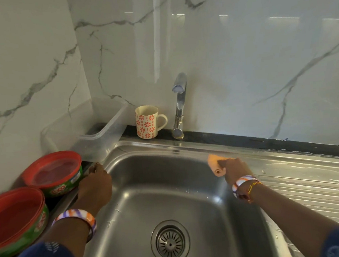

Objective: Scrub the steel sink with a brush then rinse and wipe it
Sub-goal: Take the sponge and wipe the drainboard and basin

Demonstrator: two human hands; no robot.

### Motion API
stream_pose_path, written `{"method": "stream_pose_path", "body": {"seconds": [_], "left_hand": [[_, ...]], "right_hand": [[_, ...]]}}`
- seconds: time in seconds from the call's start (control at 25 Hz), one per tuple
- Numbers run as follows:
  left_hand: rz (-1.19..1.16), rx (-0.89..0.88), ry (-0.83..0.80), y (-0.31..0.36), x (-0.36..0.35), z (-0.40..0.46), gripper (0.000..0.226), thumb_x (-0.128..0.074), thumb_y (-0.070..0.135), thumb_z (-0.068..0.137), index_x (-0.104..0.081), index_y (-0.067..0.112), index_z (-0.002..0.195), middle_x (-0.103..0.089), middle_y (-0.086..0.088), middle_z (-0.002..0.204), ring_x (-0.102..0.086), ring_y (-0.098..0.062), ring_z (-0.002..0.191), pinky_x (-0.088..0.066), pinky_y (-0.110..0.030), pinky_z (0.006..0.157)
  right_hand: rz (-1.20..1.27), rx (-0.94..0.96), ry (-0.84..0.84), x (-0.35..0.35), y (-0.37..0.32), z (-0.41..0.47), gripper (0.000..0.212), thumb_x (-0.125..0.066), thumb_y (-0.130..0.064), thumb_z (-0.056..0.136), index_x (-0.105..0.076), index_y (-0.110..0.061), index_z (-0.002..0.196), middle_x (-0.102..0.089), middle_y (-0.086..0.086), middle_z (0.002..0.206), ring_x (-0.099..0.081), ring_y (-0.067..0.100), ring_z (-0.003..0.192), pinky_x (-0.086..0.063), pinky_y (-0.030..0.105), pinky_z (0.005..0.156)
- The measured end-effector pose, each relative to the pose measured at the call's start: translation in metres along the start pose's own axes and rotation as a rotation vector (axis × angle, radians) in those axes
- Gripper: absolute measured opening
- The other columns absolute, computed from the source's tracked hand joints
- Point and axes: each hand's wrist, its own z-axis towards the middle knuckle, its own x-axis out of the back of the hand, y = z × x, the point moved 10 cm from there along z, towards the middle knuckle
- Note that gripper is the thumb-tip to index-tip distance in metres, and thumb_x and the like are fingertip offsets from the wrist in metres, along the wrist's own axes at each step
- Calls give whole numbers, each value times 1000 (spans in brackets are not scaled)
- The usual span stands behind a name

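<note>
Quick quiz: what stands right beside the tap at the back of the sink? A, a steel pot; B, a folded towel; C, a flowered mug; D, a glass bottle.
C: a cream mug with red flowers stands upright on the dark ledge just left of the tap.

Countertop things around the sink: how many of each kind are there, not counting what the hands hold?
Red-lidded tubs: 2, one nearer and one farther
Flowered mug: 1
Clear plastic container: 1
Total: 4
</note>
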Motion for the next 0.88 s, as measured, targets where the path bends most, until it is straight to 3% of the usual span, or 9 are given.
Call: {"method": "stream_pose_path", "body": {"seconds": [0.04,0.16,0.28,0.4,0.52,0.6,0.72,0.8,0.88], "left_hand": [[-51,16,-40,2,0,-2,48,-40,30,97,-36,8,140,-21,-20,149,-32,-30,136,-37,-33,108],[-195,-4,-56,31,17,-11,56,-49,33,94,-33,10,142,-22,-18,151,-32,-29,138,-36,-35,109],[-334,-141,-32,90,48,-23,64,-55,32,91,-30,10,146,-15,-12,156,-27,-28,141,-30,-38,113],[-447,-244,10,147,92,-41,64,-57,30,91,-29,12,146,-15,-6,158,-29,-26,141,-33,-39,112],[-441,-363,-12,210,121,-65,70,-60,34,90,-26,12,147,-22,-6,156,-31,-24,139,-31,-35,111],[-427,-455,-90,256,129,-86,82,-63,39,87,-17,10,150,-19,-6,157,-24,-22,143,-22,-30,114],[-426,-574,-265,327,127,-124,90,-70,43,80,-24,7,147,-28,-7,154,-32,-21,139,-27,-23,108],[-380,-591,-344,360,119,-143,82,-74,42,76,-35,5,139,-38,-10,145,-43,-22,129,-33,-20,96],[-371,-573,-349,372,117,-149,84,-76,39,75,-34,5,139,-36,-9,146,-42,-20,129,-32,-18,95]], "right_hand": [[95,-6,-36,2,2,-5,35,-44,-5,90,-64,-18,115,-64,5,114,-59,18,110,-44,26,91],[462,-105,-25,21,28,-26,24,-48,4,87,-68,-8,95,-59,7,87,-52,12,88,-37,22,63],[767,-281,42,46,80,-51,24,-48,12,85,-64,3,101,-54,14,86,-48,19,84,-39,22,53],[1028,-484,64,63,149,-75,12,-52,0,89,-59,2,99,-54,16,80,-47,25,64,-40,28,53],[1258,-664,150,70,245,-95,18,-57,-16,88,-59,0,96,-56,13,80,-48,27,63,-41,17,37],[1194,-730,312,87,313,-110,23,-55,-16,88,-59,3,101,-59,15,85,-51,27,69,-46,21,51],[730,-773,458,120,394,-138,40,-51,-27,88,-62,7,106,-63,26,102,-58,37,92,-45,41,78],[394,-759,345,120,427,-150,33,-54,-21,87,-62,3,108,-63,28,108,-57,44,103,-46,42,87],[216,-698,178,101,439,-150,25,-55,-5,86,-62,-2,109,-65,27,107,-60,41,103,-47,39,87]]}}
